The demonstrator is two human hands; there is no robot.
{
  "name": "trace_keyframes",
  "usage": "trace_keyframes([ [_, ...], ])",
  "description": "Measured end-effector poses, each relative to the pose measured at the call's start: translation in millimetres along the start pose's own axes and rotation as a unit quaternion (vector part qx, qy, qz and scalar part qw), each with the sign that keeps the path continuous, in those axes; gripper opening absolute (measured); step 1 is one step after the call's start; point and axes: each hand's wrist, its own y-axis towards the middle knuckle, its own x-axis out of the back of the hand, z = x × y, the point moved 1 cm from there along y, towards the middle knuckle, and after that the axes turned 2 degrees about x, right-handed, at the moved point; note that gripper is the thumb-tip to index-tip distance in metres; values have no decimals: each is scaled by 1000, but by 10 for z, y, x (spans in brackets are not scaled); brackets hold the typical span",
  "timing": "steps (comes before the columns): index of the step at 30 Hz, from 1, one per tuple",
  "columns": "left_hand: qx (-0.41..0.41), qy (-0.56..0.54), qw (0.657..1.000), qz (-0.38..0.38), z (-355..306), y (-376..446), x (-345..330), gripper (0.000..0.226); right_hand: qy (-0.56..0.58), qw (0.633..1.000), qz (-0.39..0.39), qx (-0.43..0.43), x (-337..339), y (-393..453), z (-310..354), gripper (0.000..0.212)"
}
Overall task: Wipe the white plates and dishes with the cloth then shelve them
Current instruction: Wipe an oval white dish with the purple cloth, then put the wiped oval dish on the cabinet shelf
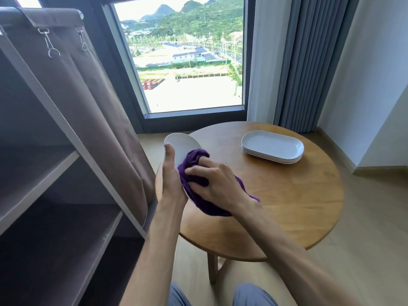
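a: where's the dish point(183, 143)?
b: l hand point(171, 180) grips its edge, tilted, long axis running away from the person. r hand point(217, 184) bunches the purple cloth point(194, 157) onto its face.
a: shelf?
b: shelves point(44, 173) just left, l hand nearer; nothing seen on them. stack of dishes point(272, 146) waits on table point(287, 206), right.

Both bare forearms are extended forward. The left hand point(171, 180) is held upright, thumb raised and gripping. The right hand point(215, 182) is curled, fingers clutching, knuckles up.
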Motion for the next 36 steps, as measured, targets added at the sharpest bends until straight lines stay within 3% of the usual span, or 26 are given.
trace_keyframes([
  [2, -32, 29, 999, 10, 59, -74, -35, 90, 1, 999, -36, -22, -31, 160, 25, 21],
  [5, -85, 50, 995, 5, 226, -121, -111, 48, -12, 995, -75, -66, -51, 430, -6, 15],
  [10, -149, 46, 988, 12, 146, -51, -136, 37, -40, 989, -93, -110, -55, 608, -182, 13],
  [14, -205, 60, 977, -9, 184, -158, -156, 19, -85, 982, -50, -161, -18, 549, -295, 16],
  [17, -256, 66, 963, -46, 140, -134, -141, 20, -95, 977, 10, -191, 2, 363, -285, 17],
  [20, -311, 158, 936, -53, 49, -63, -170, 51, -15, 964, 118, -239, 96, 96, -312, 17],
  [26, -327, 196, 922, -70, 326, -24, -253, 59, 102, 960, 188, -178, 270, 55, -288, 6],
  [32, -296, 154, 931, -147, 339, 120, -255, 54, 310, 908, 63, -273, 192, -64, -434, 10],
  [34, -302, 120, 929, -178, 282, 154, -209, 43, 318, 890, -36, -326, 153, -96, -549, 7],
  [36, -307, 82, 926, -202, 216, 173, -146, 39, 270, 869, -120, -397, 154, -97, -717, 17],
])
